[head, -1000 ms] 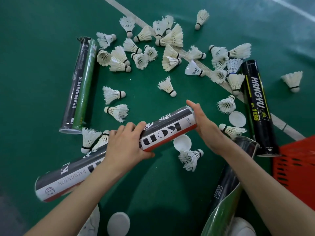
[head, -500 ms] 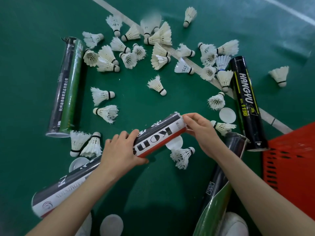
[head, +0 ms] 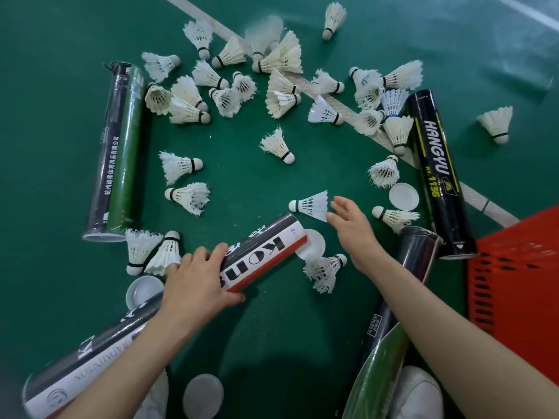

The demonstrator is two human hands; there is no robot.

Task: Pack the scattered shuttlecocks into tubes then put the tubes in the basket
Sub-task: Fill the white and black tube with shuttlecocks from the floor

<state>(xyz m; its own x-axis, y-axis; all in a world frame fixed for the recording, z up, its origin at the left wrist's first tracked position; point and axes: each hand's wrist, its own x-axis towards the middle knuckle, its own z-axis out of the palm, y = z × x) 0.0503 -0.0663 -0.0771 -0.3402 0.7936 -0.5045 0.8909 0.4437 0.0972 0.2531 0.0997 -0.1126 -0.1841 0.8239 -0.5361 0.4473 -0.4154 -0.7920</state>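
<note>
Packing is under way: the left hand (head: 196, 282) grips the black, white and red cardboard tube (head: 260, 252) round its middle, while the right hand (head: 351, 228) is spread and holds nothing. Just at its fingertips lies a white feather shuttlecock (head: 311, 205), probably next to be pinched and fed into the tube's end. A round white plastic lid (head: 314, 244) and a frayed shuttlecock (head: 325, 269) crowd that end, below the right palm.

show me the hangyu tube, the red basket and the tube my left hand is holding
HANGYU tube (head: 437, 152): head view, on the lettering of its black wall.
basket (head: 520, 267): head view, on its slotted red wall.
held tube (head: 266, 249): head view, on the white label near its far end.
</note>
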